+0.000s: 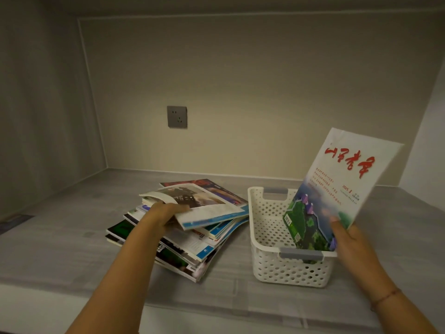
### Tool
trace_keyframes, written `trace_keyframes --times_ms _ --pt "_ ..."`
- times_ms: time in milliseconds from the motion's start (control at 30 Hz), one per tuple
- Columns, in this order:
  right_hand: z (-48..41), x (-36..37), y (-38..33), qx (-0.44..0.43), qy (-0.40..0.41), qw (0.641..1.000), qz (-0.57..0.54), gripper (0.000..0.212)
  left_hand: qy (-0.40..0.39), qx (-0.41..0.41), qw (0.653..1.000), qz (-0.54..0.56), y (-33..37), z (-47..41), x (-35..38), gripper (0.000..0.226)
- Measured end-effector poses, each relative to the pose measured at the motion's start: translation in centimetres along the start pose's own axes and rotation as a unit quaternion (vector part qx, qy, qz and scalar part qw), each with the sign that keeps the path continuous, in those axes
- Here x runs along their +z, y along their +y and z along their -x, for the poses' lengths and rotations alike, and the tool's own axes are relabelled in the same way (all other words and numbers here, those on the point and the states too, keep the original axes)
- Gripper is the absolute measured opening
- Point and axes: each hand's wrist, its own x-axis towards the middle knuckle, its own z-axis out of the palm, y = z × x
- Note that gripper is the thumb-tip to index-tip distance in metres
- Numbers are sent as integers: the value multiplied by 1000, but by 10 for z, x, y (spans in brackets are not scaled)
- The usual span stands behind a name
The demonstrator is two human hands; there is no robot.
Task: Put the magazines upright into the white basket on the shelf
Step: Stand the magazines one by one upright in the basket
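One grey shelf (pixel 60 237) carries a sprawling magazine stack (pixel 192 247) just left of the white basket (pixel 289 271). A red-titled magazine (pixel 337 189) leans tilted inside the basket, pinched by the right hand (pixel 349 239) — the left hand (pixel 161 215) grips the stack's top magazine (pixel 209 206).

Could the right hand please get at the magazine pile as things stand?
Probably not: the right hand holds the red-titled magazine, and the white basket lies between it and the pile.

Left hand (pixel 166 213) fingertips vanish under the top magazine (pixel 207 203); the held magazine (pixel 337 184) ends behind the basket (pixel 289 268) wall.
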Motion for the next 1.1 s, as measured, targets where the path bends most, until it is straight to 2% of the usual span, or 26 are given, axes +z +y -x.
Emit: trace_keyframes --times_ms 33,100,167,233,333,433,567,667,733,767,867,933,1100 --pt "-1 0 1 -1 0 1000 1 28 -33 -19 996 76 3 0 -4 39" --pt "-1 1 3 -3 0 1000 -2 26 -40 -62 982 175 7 -5 -5 29" --pt "-2 1 3 -7 1 1000 -8 25 -19 -84 980 182 6 -10 1 30" --pt "-2 1 2 -11 2 1000 -4 29 7 -68 989 128 5 -15 10 31" --pt "-4 2 3 -14 -2 1000 -2 26 63 38 995 69 7 -17 22 26" --pt "-6 3 3 -13 -6 1000 1 26 99 181 977 48 15 -4 35 19" --pt "-9 5 4 -13 -2 1000 6 24 68 348 935 6 30 31 62 6" --pt "-10 7 5 -16 -5 1000 14 35 47 448 892 -30 44 63 89 16" --pt "-9 7 5 -14 -4 1000 4 39 35 498 865 -43 47 80 108 10" --pt "-9 7 4 -12 -5 1000 -4 40 28 519 853 -49 46 88 118 7" --pt "-8 6 2 -8 -14 1000 -24 42 12 561 825 -67 37 105 147 29" --pt "-8 6 1 -12 -22 999 -27 44 9 569 816 -96 27 109 164 34" --pt "-6 2 -3 -31 -45 998 -30 57 -49 520 831 -192 0 107 187 34"
